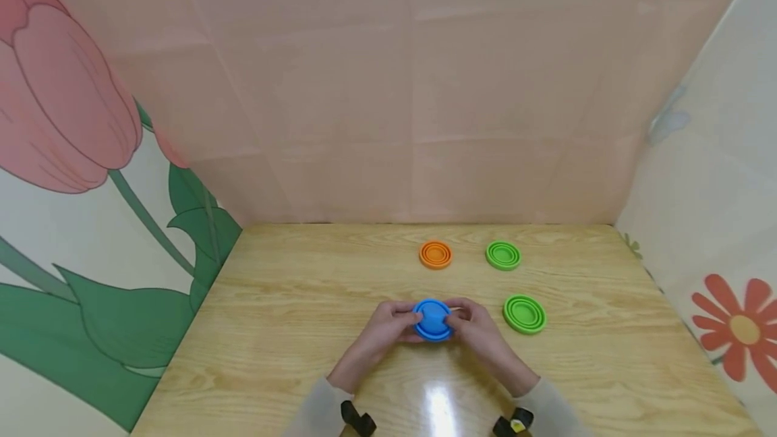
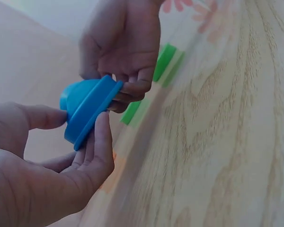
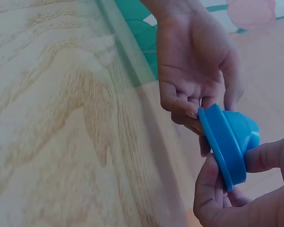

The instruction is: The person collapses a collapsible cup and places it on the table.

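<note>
A blue collapsible cup (image 1: 433, 321), shaped like a low stepped cone, is held up between both hands over the table. In the left wrist view the wide rim of the blue cup (image 2: 92, 113) slants, with the narrower end bulging away from the table. My left hand (image 1: 385, 324) pinches one side, thumb on the narrow part and fingers beneath the rim. On the opposite side my right hand (image 1: 476, 327) grips it the same way, as the right wrist view shows with the thumb against the blue cup (image 3: 229, 144).
Flattened on the wooden table (image 1: 273, 329) lie an orange collapsible cup (image 1: 436, 255), a green one (image 1: 503, 255) behind to the right, and another green one (image 1: 525, 314) just right of my right hand. A pink sheet (image 1: 413, 100) stands along the back edge, patterned walls at both sides.
</note>
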Demonstrator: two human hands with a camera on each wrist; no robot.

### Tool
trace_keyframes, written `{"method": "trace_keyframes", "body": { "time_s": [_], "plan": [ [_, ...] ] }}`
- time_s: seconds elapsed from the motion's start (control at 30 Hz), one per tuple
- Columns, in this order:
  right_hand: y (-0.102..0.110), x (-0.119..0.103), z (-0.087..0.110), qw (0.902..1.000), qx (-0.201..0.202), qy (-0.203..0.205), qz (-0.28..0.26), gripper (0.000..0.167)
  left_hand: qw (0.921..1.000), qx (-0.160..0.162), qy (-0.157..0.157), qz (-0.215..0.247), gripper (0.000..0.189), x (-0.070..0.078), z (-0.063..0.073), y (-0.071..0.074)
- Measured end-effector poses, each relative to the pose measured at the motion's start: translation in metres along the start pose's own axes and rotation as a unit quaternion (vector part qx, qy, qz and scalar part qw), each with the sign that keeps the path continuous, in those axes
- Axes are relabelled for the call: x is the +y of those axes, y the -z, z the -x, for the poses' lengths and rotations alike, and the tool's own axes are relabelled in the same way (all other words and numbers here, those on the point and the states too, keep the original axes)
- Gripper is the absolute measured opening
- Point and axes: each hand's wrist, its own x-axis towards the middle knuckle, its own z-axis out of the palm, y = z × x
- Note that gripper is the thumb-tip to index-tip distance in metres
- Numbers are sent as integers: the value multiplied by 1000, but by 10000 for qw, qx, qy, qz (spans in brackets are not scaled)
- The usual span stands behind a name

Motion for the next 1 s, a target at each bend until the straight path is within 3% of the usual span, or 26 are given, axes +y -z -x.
{"method": "trace_keyframes", "body": {
  "time_s": [0.17, 0.33, 0.47, 0.8, 0.9, 1.0],
  "plan": [
    [2, 3, 0, 9994, -355, 23, 17, 39, 9984, 350, 33, -439, 43, -2, -1, -2],
    [5, 5, 0, 9957, -917, 62, -116, 60, 9932, 812, 85, -834, 44, -4, -5, -3],
    [6, 7, -1, 9941, -1062, 38, -226, 70, 9906, 907, 116, -1020, 43, -3, -6, -3],
    [7, 10, -2, 9951, -921, -120, -331, 72, 9907, 710, 96, -1156, 41, -3, -2, -6],
    [7, 9, -2, 9958, -860, -96, -308, 71, 9933, 472, 26, -1050, 43, -1, 0, -5],
    [8, 10, -3, 9963, -804, -81, -304, 69, 9962, 34, -43, -875, 45, 1, 0, -1]
  ]
}}
